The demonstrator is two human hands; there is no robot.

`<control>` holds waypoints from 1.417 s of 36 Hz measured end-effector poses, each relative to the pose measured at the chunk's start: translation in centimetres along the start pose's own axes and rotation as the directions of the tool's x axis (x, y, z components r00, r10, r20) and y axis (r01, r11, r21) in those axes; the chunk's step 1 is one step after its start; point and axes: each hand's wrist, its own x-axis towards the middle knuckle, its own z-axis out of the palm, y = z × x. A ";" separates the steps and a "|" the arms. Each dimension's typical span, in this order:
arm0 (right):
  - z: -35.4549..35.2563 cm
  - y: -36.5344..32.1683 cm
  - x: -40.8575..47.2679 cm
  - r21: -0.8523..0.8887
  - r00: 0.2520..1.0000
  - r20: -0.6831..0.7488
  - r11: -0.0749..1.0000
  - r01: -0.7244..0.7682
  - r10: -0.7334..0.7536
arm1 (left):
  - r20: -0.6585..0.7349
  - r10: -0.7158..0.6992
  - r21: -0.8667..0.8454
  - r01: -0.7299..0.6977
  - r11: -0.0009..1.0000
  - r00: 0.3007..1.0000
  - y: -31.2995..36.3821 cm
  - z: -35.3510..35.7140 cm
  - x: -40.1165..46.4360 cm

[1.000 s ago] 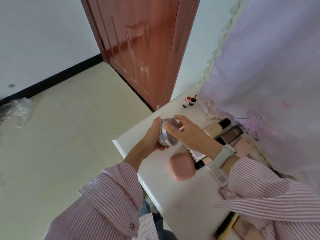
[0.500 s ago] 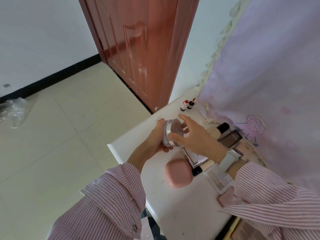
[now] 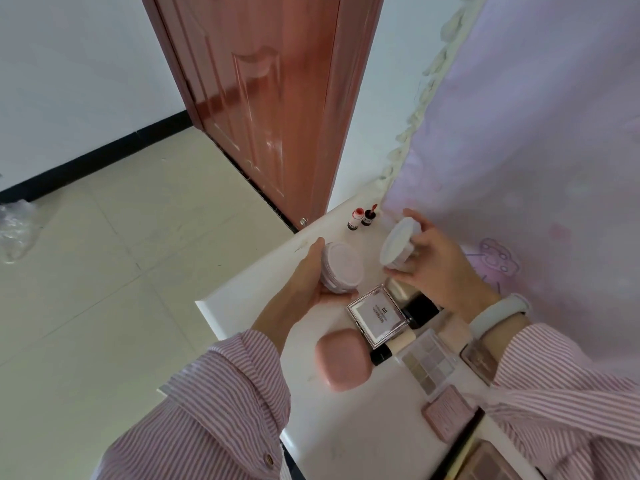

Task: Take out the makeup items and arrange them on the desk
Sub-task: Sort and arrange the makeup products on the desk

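My left hand (image 3: 306, 282) grips a round powder jar (image 3: 343, 266) with a pale pink top, held above the white desk (image 3: 346, 420). My right hand (image 3: 433, 268) holds the jar's white lid (image 3: 398, 245) off to the right, tilted, its inside facing me. Below the hands lie a square mirrored compact (image 3: 377, 315), a pink rounded case (image 3: 343, 358), an eyeshadow palette (image 3: 429, 362), a black-capped stick (image 3: 391, 349) and a small pink box (image 3: 448, 412). Two small red lip tint bottles (image 3: 360, 218) stand at the desk's far corner.
A lilac curtain (image 3: 536, 150) hangs along the desk's right side. A red-brown door (image 3: 263, 98) stands behind the desk's far corner, with tiled floor (image 3: 104, 271) to the left. More palettes (image 3: 485, 459) sit at the bottom right edge.
The lid has come off the jar: my right hand lifted it away to the right while my left hand kept the jar and turned its pink top toward me.
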 end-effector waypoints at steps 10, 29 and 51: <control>-1.9 -0.7 4.1 -0.415 0.929 -0.331 0.910 0.012 -0.163 | -0.203 0.274 0.413 -0.172 0.894 0.940 0.7 3.1 1.2; -3.2 1.7 1.9 -0.993 0.839 0.076 -0.121 0.012 -0.540 | -0.164 0.397 0.276 -0.345 0.897 0.903 0.1 5.3 0.4; -1.2 10.7 -7.1 -0.705 0.745 0.659 -0.430 0.564 -0.104 | -0.059 0.715 0.902 -0.270 0.337 0.697 -7.5 -3.7 -6.9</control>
